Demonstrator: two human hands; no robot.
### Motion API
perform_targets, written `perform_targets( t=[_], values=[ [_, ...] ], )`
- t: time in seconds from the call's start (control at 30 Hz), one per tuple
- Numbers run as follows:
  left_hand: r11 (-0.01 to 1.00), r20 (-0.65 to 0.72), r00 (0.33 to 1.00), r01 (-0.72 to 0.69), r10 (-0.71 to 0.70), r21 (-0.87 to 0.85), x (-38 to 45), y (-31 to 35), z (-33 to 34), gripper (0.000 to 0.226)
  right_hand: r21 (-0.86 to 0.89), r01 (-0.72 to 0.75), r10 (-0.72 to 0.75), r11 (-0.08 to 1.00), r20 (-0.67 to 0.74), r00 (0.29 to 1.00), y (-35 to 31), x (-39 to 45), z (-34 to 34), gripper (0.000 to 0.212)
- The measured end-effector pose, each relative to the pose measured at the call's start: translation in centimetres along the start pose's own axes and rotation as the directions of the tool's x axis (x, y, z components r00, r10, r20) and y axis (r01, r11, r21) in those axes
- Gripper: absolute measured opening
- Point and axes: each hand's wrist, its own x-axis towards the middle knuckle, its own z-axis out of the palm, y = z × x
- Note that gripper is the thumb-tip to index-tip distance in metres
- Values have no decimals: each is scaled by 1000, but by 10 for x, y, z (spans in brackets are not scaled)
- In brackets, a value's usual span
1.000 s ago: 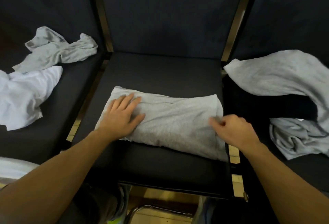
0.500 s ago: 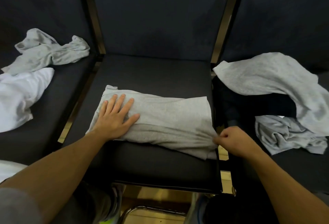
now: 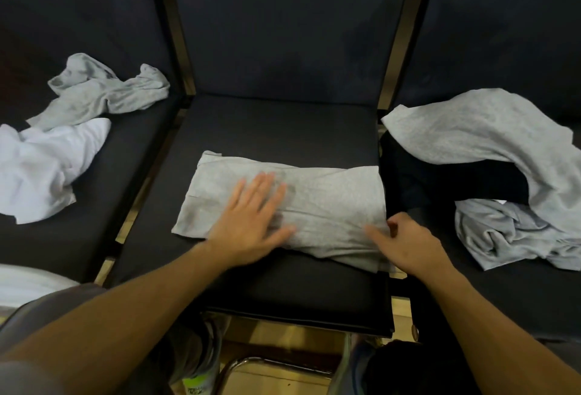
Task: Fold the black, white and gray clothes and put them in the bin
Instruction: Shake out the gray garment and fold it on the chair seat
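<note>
**One gray garment nearly folded, the rest still waiting**

We have a gray garment lying across the middle chair seat, already brought down to a long, narrow band with its edges roughly squared. Our left hand lies flat on it with the fingers spread, pressing the cloth down near its left half. Our right hand sits at the right end of the band, fingers curled toward the edge; we cannot tell for certain whether it pinches the fabric or only touches it. We judge that this piece needs at least one more fold across its length before it is compact enough to stow.

Everything else looks untouched. On the left seat a crumpled gray piece lies just behind a rumpled white piece, the two touching. On the right seat a large gray garment drapes over a black one, and another bunched gray piece lies just in front of them. None of these shows any fold.

No bin appears in the head view, so we cannot say whether anything has gone into it. By our reckoning the task is at an early stage: one item partly folded, at least five left, and all the stowing still to come.
</note>
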Motion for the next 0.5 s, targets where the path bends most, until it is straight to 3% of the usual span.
perform_targets(
  t=[0.1,0.17,0.27,0.4,0.5],
  values=[
    [995,87,996,-5,-4,100,-9,14,22,99,-39,-37,39,999,52,998,-6,6,13,76],
    [991,100,995,-2,-12,134,-10,12,24,104,-51,-59,62,997,52,997,-7,9,16,79],
    [993,81,997,-24,15,116,-12,13,21,107,-73,-34,33,997,-11,999,-14,4,8,63],
    [990,-38,998,59,-55,127,-25,22,22,108,-93,95,-103,991,-85,991,-27,-1,12,34],
    [986,-40,990,142,-138,93,-36,31,28,107,189,96,-85,977,-67,994,-46,2,24,22]
  ],
)
